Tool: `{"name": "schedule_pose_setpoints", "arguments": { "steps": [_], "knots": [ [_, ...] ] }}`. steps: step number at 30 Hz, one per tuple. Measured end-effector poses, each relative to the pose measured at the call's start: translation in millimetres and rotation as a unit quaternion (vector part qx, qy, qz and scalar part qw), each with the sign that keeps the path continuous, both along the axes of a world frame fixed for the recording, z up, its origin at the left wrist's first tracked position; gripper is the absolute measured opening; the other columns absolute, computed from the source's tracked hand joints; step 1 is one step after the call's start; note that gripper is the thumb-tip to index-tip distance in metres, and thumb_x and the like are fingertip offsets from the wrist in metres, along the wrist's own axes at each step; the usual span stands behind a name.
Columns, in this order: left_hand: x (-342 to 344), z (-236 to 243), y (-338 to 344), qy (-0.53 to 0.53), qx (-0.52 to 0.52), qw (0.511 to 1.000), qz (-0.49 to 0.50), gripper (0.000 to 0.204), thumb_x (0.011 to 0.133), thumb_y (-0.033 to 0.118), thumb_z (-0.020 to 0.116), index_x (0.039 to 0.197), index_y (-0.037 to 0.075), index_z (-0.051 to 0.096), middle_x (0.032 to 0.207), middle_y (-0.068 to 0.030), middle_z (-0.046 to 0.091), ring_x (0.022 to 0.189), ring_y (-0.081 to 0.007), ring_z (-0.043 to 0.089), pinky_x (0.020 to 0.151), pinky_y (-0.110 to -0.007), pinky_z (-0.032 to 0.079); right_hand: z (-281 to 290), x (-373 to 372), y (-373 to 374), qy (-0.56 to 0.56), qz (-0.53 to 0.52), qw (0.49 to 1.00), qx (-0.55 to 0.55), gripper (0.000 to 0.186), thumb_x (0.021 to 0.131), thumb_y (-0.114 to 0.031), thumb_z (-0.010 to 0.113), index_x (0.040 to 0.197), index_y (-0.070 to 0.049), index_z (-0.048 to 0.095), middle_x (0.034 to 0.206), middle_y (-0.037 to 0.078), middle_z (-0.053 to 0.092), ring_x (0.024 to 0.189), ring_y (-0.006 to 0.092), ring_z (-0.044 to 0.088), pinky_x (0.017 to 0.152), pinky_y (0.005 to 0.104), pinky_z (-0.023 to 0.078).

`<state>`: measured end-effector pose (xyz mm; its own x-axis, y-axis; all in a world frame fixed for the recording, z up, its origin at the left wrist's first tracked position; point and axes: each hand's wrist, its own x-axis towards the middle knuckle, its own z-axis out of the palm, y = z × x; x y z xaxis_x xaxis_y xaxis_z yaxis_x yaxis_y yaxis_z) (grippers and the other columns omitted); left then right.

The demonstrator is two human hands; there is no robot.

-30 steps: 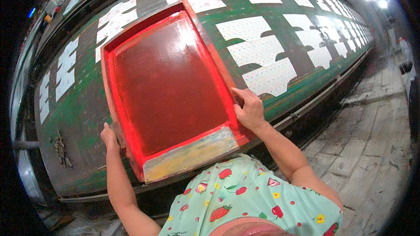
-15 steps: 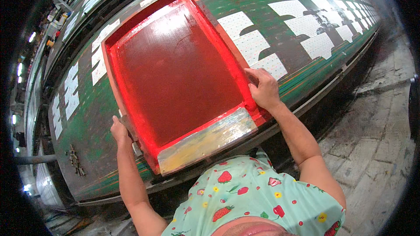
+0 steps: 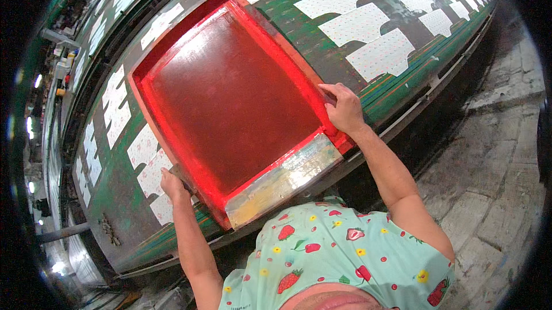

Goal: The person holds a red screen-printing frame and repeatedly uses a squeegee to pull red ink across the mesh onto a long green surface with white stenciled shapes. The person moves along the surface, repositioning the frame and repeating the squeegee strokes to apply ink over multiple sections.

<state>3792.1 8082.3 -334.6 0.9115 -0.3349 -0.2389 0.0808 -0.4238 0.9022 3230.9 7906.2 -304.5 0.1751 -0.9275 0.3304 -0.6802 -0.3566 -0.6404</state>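
A large screen-printing frame (image 3: 230, 103) fills the middle, tilted in view over the green table. Its inner rim is coated in red, its mesh looks dark red and shiny, and a silvery tape strip covers the near end. On the frame's right side rail, close to the near corner, my right hand (image 3: 345, 108) is closed with the thumb and fingers around the edge. My left hand (image 3: 174, 185) is closed at the left rail's lower part; its fingers are partly hidden. White printed fabric pieces (image 3: 150, 166) lie beside that hand, others (image 3: 379, 54) to the right of the frame.
The long green table (image 3: 345, 74) curves away to the far right, bearing rows of white cut pieces. A dark bundle (image 3: 109, 230) lies near its left end. Another table with pieces runs behind. Grey floor slabs (image 3: 477, 206) lie at the right.
The frame, with both hands on it, has shifted right along the table relative to the fabric. Pieces left of it that were covered now show, with small coloured prints.
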Motion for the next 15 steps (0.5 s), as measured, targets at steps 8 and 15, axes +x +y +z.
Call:
{"name": "schedule_pose_setpoints", "arguments": {
  "steps": [8,15],
  "knots": [
    [-46.8,5.6,-25.7,-0.052,0.044,0.997,-0.026,0.062,0.121,0.045,0.052,0.101,-0.011,0.071,0.099,-0.018,0.073,0.091,-0.0271,0.067,0.087,-0.049,0.055,0.3,-45.1,-15.6,-0.001,-0.004,1.0,-0.004,0.051,0.084,0.0,0.072,0.134,-0.011,0.076,0.11,0.017,0.074,0.107,0.041,0.073,0.094,0.0509,0.061],
    [-40.5,-3.1,-30.0,-0.111,0.112,0.987,-0.026,0.066,0.119,0.046,0.05,0.109,-0.014,0.075,0.109,-0.0256,0.079,0.092,-0.0358,0.07,0.089,-0.053,0.055,0.2,-58.5,-17.5,0.003,0.031,0.999,0.021,0.054,0.084,0.001,0.075,0.137,-0.01,0.074,0.113,0.016,0.074,0.109,0.0407,0.073,0.095,0.0505,0.061]
  ]
}}
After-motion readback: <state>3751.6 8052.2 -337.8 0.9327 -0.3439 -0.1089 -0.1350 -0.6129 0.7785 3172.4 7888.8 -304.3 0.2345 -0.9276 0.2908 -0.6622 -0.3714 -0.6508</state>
